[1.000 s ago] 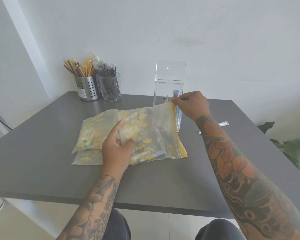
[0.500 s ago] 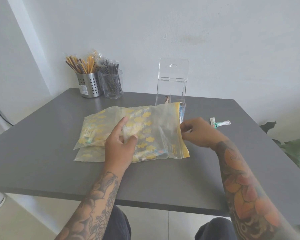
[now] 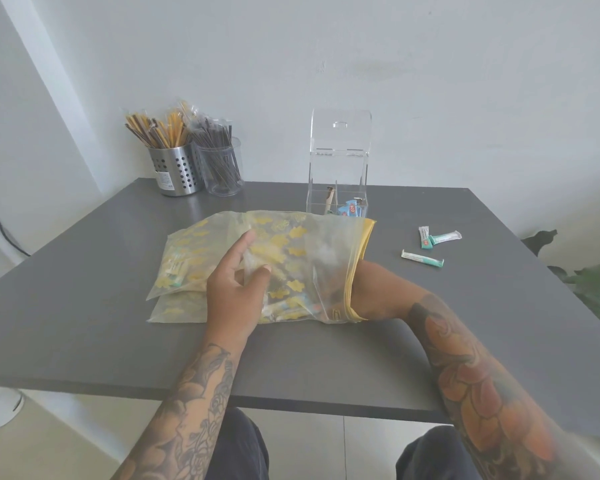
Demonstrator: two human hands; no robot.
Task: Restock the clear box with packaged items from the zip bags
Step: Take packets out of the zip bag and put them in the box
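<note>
Inside the top zip bag (image 3: pixel 291 258), right hand (image 3: pixel 329 282) unclear among packets; left hand (image 3: pixel 232 289) rests flat on it.

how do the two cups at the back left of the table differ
The metal cup is opaque steel with punched holes and a label low on its side; the clear cup is see-through and plain. The metal cup holds yellow and brown wrapped sticks; the clear cup holds dark ones. The metal cup stands left, the clear cup right. Both stand upright by the wall, full of wrapped sticks.
</note>
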